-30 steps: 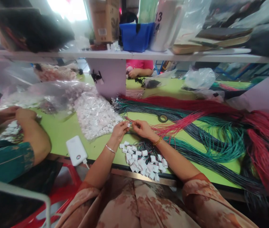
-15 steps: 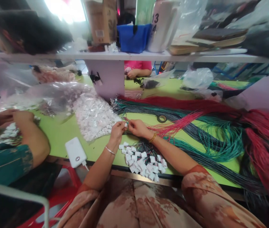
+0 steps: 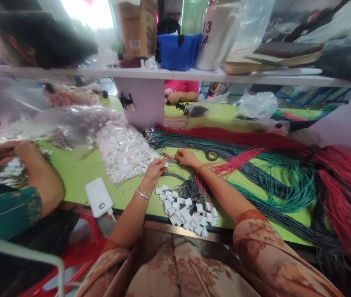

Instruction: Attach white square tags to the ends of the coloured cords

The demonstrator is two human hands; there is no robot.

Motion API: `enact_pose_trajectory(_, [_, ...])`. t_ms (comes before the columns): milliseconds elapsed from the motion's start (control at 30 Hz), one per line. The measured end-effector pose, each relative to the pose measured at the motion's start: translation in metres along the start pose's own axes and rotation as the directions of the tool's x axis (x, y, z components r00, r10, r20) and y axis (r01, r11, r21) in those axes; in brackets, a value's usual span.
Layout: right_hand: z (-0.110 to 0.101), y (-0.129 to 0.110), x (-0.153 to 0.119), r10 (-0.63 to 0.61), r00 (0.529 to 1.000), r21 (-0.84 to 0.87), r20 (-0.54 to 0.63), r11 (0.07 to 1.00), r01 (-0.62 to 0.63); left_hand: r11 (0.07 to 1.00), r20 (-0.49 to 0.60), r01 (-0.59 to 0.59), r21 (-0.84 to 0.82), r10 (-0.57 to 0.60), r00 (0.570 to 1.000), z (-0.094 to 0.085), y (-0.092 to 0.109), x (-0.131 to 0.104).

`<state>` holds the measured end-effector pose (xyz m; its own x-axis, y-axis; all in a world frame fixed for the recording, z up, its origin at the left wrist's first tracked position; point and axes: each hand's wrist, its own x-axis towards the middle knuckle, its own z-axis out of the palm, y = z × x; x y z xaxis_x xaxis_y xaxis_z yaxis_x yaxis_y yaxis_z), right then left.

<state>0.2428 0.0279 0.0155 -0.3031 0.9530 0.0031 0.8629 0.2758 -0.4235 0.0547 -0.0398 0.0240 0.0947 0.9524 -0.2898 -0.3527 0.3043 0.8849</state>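
Note:
Pinched in my left hand point(image 3: 156, 170) is a small white connector point(image 3: 166, 164), beside the clear bag of white connectors point(image 3: 124, 152). My right hand point(image 3: 186, 158) is closed at the red and green wire ends, a little to the right and higher; its fingertips seem to grip a wire, too small to make out fully. Below both hands lies a pile of white connectors with wires point(image 3: 190, 212). Long red wires point(image 3: 240, 134), green wires point(image 3: 295, 187) and dark wires point(image 3: 265, 177) stretch across the table to the right.
A roll of black tape point(image 3: 211, 155) lies right of my right hand. A white power bank point(image 3: 99, 198) with a cable is at the left front. Another person's arms point(image 3: 41, 165) are at far left. A shelf point(image 3: 101, 73) holds a blue bin point(image 3: 180, 51) and a jug point(image 3: 215, 39).
My right hand has moved right and slightly up, away from my left hand. My left hand still holds the white connector, now slightly farther right.

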Motion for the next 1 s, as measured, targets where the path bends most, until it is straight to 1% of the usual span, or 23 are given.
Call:
enact_pose_trajectory(67, [-0.004,-0.002,-0.004,-0.020,1.000,-0.101,-0.022,0.995,0.018,1.000,0.004,0.002,0.006,-0.002,1.000,0.000,0.000,-0.001])
enact_pose_trajectory(167, [-0.014,-0.004,-0.010,-0.081,0.996,-0.288,-0.048,0.955,0.064,1.000,0.010,0.002,0.010,-0.002,1.000,0.001,-0.001,-0.001])
enact_pose_trajectory(233, [-0.020,-0.005,-0.013,-0.095,0.994,-0.337,-0.045,0.939,0.075,1.000,0.012,0.004,0.002,-0.004,1.000,0.002,-0.001,-0.002])
enact_pose_trajectory(300, [-0.024,-0.006,-0.014,-0.066,0.997,-0.304,-0.048,0.952,0.048,1.000,0.014,0.010,-0.012,-0.010,1.000,0.002,-0.001,-0.002])
enact_pose_trajectory(367, [-0.028,-0.009,-0.013,-0.026,0.998,-0.226,-0.054,0.974,0.013,0.999,0.017,0.017,-0.027,-0.016,1.000,0.002,0.000,-0.002])
enact_pose_trajectory(467, [-0.031,-0.017,-0.008,0.026,1.000,-0.160,-0.015,0.987,-0.028,0.999,0.023,0.022,-0.041,-0.022,1.000,0.003,0.000,-0.003])
enact_pose_trajectory(567, [-0.033,-0.027,0.000,0.080,0.996,-0.202,0.038,0.977,-0.071,0.999,0.026,0.028,-0.044,-0.027,0.999,0.003,0.000,-0.004])
enact_pose_trajectory(600, [-0.034,-0.030,0.003,0.111,0.993,-0.231,0.034,0.968,-0.101,0.999,0.028,0.032,-0.042,-0.031,0.999,0.003,0.000,-0.003])
enact_pose_trajectory(667, [-0.035,-0.034,0.007,0.185,0.983,-0.265,-0.010,0.947,-0.180,0.999,0.023,0.038,-0.039,-0.038,0.999,0.002,-0.001,-0.003])
enact_pose_trajectory(733, [-0.037,-0.036,0.011,0.221,0.973,-0.202,-0.071,0.952,-0.231,0.998,0.014,0.043,-0.041,-0.042,0.999,0.002,-0.002,-0.002])
enact_pose_trajectory(800, [-0.040,-0.038,0.014,0.189,0.972,-0.061,-0.140,0.978,-0.199,0.998,0.015,0.046,-0.048,-0.045,0.999,0.002,-0.003,-0.001])
enact_pose_trajectory(833, [-0.040,-0.039,0.015,0.153,0.974,0.018,-0.167,0.988,-0.152,0.998,0.022,0.050,-0.050,-0.049,0.999,0.003,-0.003,-0.001])
enact_pose_trajectory(900, [-0.040,-0.044,0.016,0.062,0.981,0.178,-0.182,0.984,-0.029,0.997,0.036,0.056,-0.053,-0.054,0.998,0.003,-0.004,-0.001])
enact_pose_trajectory(933, [-0.040,-0.046,0.016,0.012,0.985,0.266,-0.174,0.963,0.036,0.997,0.038,0.056,-0.057,-0.054,0.998,0.004,-0.004,-0.002])
enact_pose_trajectory(1000, [-0.036,-0.052,0.012,-0.067,0.986,0.458,-0.153,0.879,0.130,0.996,0.036,0.056,-0.067,-0.054,0.998,0.004,-0.004,-0.002])
